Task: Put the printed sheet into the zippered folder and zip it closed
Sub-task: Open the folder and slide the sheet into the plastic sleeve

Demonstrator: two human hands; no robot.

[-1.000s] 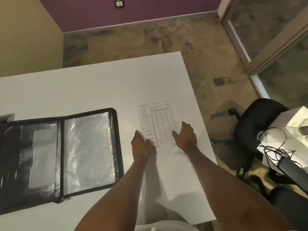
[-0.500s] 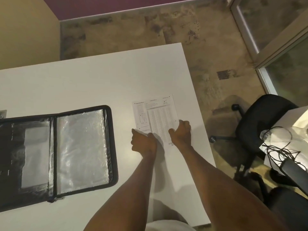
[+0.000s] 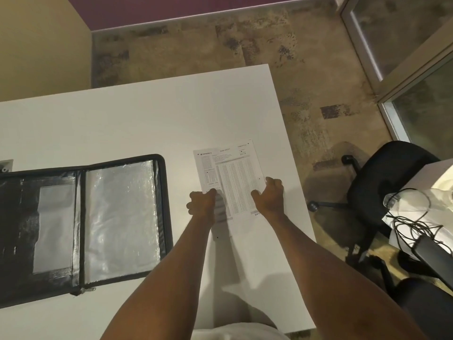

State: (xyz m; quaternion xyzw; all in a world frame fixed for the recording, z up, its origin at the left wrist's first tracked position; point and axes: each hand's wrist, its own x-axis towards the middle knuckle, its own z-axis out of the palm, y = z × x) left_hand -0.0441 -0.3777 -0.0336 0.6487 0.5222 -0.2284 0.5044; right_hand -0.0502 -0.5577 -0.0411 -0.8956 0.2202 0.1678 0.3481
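Head view: we grasp the white printed sheet (image 3: pixel 232 173) with left hand (image 3: pixel 202 203) and right hand (image 3: pixel 269 196), right of the open black zippered folder (image 3: pixel 81 224). Likely pickup step; next, carry it left inside.

A white table (image 3: pixel 147 119) is filling the centre over mottled brown floor (image 3: pixel 220 45). A yellow wall (image 3: pixel 36 40) is showing upper left, glass door (image 3: pixel 404 33) upper right, black chair (image 3: pixel 382 182) at right.
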